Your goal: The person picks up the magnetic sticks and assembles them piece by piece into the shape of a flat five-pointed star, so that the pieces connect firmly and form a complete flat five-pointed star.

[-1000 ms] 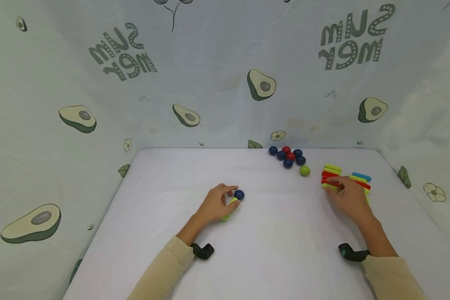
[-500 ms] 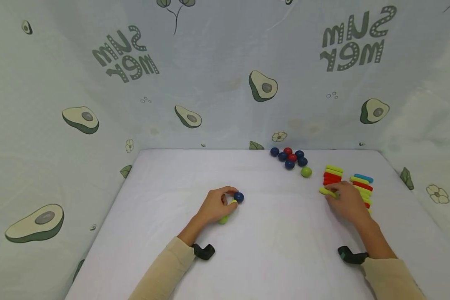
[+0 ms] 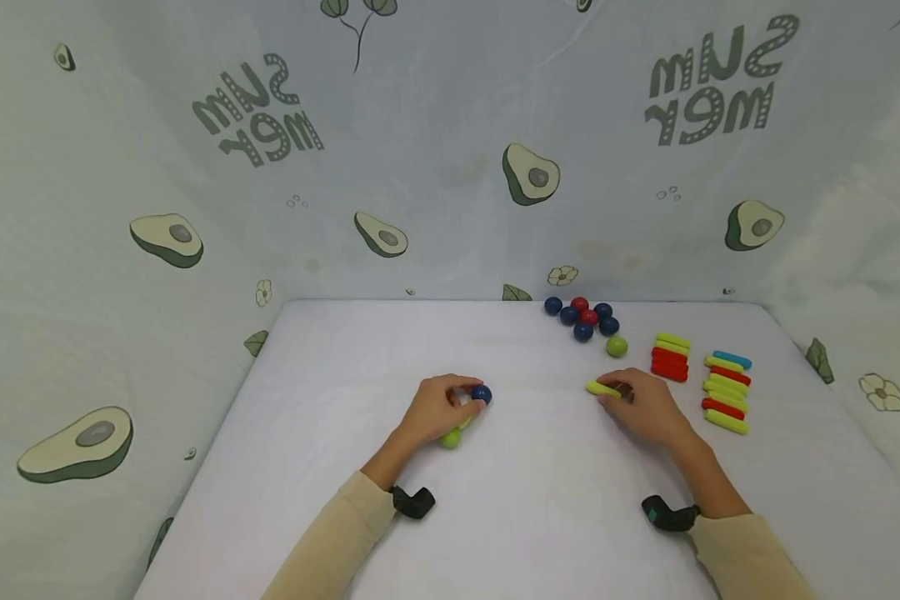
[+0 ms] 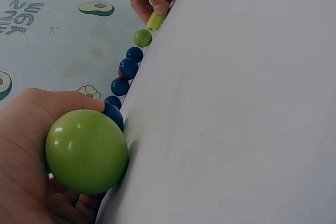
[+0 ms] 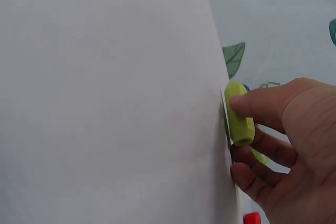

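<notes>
My left hand (image 3: 437, 408) holds a dark blue ball (image 3: 482, 395) by thumb and index finger at the table's middle. A yellow-green stick (image 3: 466, 423), mostly covered by the thumb, lies in line between that ball and a green ball (image 3: 450, 438). In the left wrist view the green ball (image 4: 86, 151) fills the foreground before the palm. To the right, my right hand (image 3: 648, 404) pinches a second yellow-green stick (image 3: 602, 389) between thumb and fingers, its left end sticking out. The right wrist view shows this stick (image 5: 240, 114) under the thumb, close over the white table.
Several blue balls (image 3: 583, 332) and red balls (image 3: 588, 317) cluster at the table's back edge, with a green ball (image 3: 617, 347) in front. Two columns of sticks lie right of them: a short red and yellow-green one (image 3: 671, 364), and a longer one (image 3: 727, 385) topped by a blue stick (image 3: 732, 360).
My right hand has drawn a yellow-green stick from the bottom of the shorter column and carried it left. The left hand stays nearly in place, its fingers shifting slightly at the blue ball.
</notes>
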